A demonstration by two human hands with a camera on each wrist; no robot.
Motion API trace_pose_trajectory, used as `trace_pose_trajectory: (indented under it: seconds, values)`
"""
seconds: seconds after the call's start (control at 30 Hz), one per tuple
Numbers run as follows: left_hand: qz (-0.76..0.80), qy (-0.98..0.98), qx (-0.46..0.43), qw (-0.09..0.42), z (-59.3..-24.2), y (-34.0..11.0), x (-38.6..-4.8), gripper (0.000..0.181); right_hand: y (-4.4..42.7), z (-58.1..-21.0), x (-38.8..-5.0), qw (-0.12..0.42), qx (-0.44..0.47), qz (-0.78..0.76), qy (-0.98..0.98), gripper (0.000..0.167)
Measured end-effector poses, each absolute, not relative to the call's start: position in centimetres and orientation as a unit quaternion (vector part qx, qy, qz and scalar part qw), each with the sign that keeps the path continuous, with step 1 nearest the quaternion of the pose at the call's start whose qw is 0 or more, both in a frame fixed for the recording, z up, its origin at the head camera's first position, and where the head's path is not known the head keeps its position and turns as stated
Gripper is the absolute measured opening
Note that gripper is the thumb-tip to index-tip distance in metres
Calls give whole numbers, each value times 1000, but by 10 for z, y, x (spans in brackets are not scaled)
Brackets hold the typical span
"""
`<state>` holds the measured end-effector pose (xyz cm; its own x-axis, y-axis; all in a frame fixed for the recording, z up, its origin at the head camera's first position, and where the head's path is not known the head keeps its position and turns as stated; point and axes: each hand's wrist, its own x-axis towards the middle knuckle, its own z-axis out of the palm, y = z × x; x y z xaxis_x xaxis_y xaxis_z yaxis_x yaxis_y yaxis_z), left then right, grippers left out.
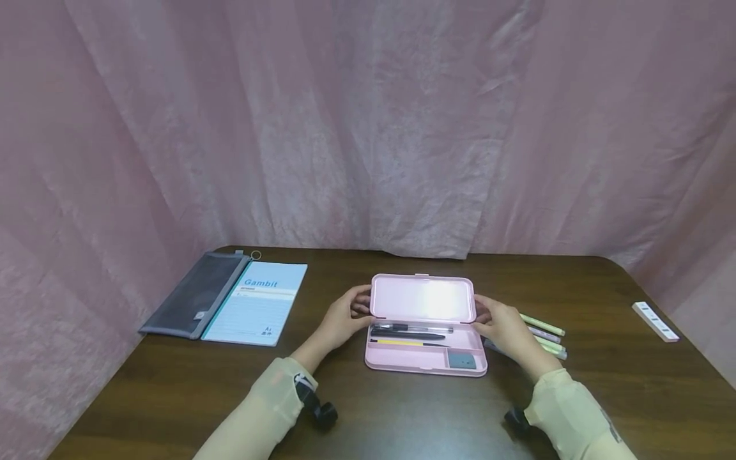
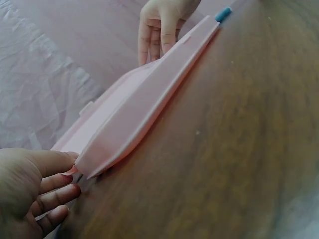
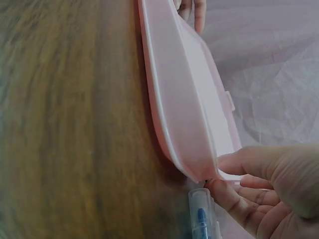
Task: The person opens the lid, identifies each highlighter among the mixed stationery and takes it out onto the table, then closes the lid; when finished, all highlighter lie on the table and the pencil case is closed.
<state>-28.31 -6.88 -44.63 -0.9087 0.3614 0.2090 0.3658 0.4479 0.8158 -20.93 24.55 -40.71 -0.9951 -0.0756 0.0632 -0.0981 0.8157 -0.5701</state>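
A pink pencil case point(image 1: 402, 364) lies opened out on the table, its lid point(image 1: 422, 298) tipped back on the far side. Inside its tray are a clear-barrelled pen, a black pen point(image 1: 408, 335), a thin yellow pencil point(image 1: 397, 342) and, in the small right compartment, a grey-blue eraser point(image 1: 462, 360). My left hand point(image 1: 342, 318) holds the case's left side near the hinge, thumb toward me and fingers beside the lid. At the right side my right hand point(image 1: 508, 326) grips it likewise; in the right wrist view, thumb and fingers point(image 3: 239, 199) pinch the corner.
Several highlighters point(image 1: 543, 324) lie right beside and partly behind my right hand. At the left, a light-blue notebook point(image 1: 259, 306) rests against a dark zip pouch point(image 1: 198, 294). A small white strip point(image 1: 655, 321) sits near the table's right edge. A pink curtain point(image 1: 368, 128) hangs behind.
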Motion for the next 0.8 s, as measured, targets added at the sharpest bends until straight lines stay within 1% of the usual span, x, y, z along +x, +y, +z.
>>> trace_pose_trajectory:
  seconds: [0.17, 0.37, 0.5, 0.67, 0.8]
  values:
    - [-479, -854, -204, 15, -450, -68, -282, 63, 245, -408, -209, 28, 40, 297, -954, 60]
    - [-494, -846, -198, 13, -449, -66, -281, 64, 245, -410, -209, 35, 25, 295, -954, 64]
    - [-505, -842, -189, 7, -449, -66, -281, 59, 245, -409, -210, 43, 28, 297, -953, 67]
    - [-516, -835, -189, 4, -448, -66, -280, 50, 245, -409, -208, 60, 31, 293, -954, 66]
    - [-519, -831, -201, 6, -450, -65, -280, 47, 246, -410, -206, 65, 34, 289, -955, 66]
